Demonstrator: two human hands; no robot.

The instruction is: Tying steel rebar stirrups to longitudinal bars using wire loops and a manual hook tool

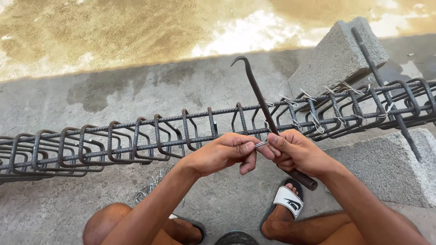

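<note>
Both hands meet just in front of a long rusty cage of ribbed steel reinforcing bars and square stirrups (190, 136), which runs across the view from left to right. The left hand (222, 154) is curled nearly closed, its thumb and forefinger pinched on a short piece of thin silvery tie wire (261, 144) that bridges the small gap between the two hands. The right hand (297, 154) takes the other end of that wire between thumb and forefinger tip, while its remaining fingers wrap tight around the handle of a dark steel hooked tying tool (261, 102). From that fist the tool's shaft rises up and to the left, crossing in front of the cage, and ends in a small curved hook above the bars; its thick butt end sticks out below and to the right of the fist. Just beyond the pinch, to the right along the cage, several bright wire ties (313, 122) are already twisted around the bar crossings. The right end of the cage rests among grey concrete blocks (336, 56). Below the grip, a loose bundle of cut wire (152, 183) lies on the grey concrete floor (136, 90), near the person's knees and a black and white slide sandal (287, 199).
</note>
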